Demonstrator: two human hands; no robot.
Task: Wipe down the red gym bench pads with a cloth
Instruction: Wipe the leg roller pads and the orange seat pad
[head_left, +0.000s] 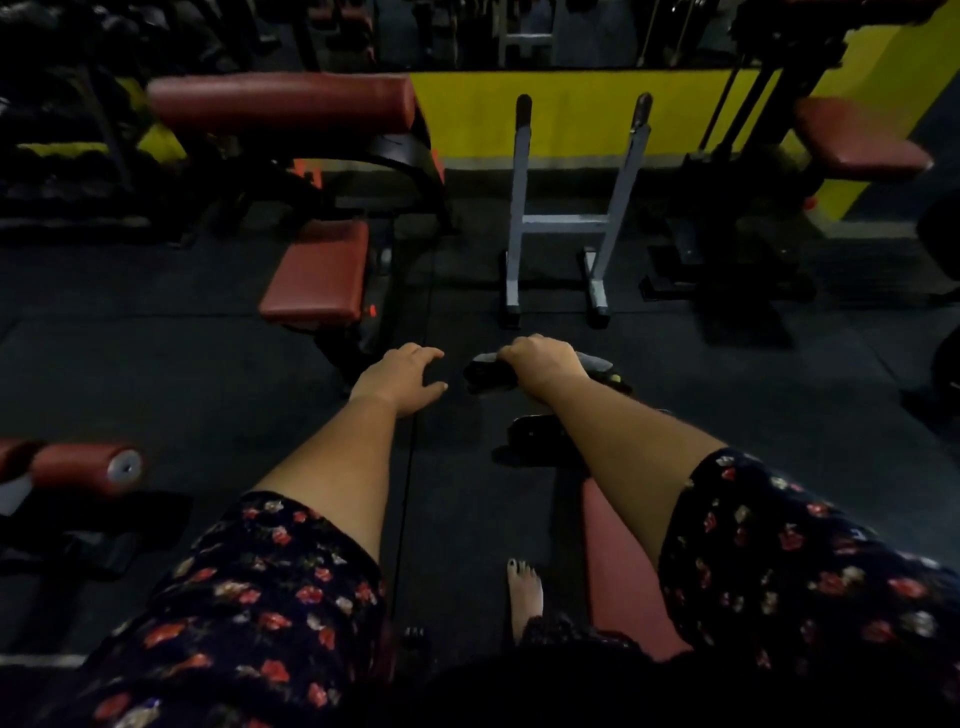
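Near left lies a red roller pad (78, 466), farther off a red seat pad (317, 273), then the left hand (402, 376), fingers loosely spread and empty, and the right hand (543, 364) gripping the dark cloth (485, 373) beyond the near-right red bench pad (618, 571)

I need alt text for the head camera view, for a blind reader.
A person's right hand grips a dark cloth; the left hand is open beside it. A red bench pad stands ahead, in a dim gym.

Dim light, dark rubber floor (156, 364), yellow wall (571, 114), grey rack (563, 223).
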